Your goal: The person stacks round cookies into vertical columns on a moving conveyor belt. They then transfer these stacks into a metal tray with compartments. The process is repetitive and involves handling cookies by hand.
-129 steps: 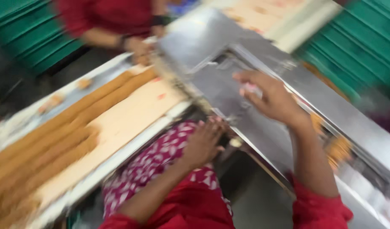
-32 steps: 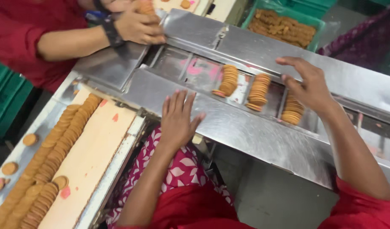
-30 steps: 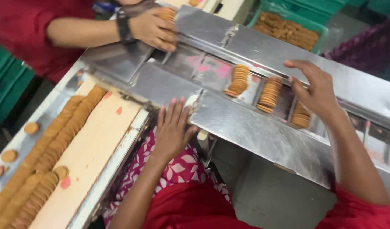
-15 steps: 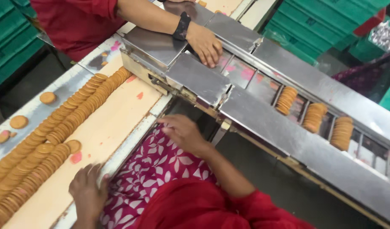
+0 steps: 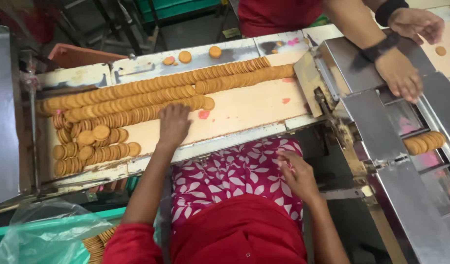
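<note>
Long cream conveyor belt (image 5: 244,110); three rows of round golden biscuits (image 5: 151,95) on edge along its far side, heaped at left end. Left hand (image 5: 173,124) open, fingertips on nearest row. Right hand (image 5: 297,177) loose, empty, off near edge.

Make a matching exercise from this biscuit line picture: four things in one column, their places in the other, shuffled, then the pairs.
Things:
1. left hand
2. right hand
3. short biscuit stack
4. clear plastic bag

Places:
A. in a slot of the steel conveyor at right
B. bottom left corner, below the belt
C. over the pink floral cloth on the lap
D. on the cream belt, fingers at the biscuit rows

Pairs: 1-D, 2-C, 3-A, 4-B
</note>
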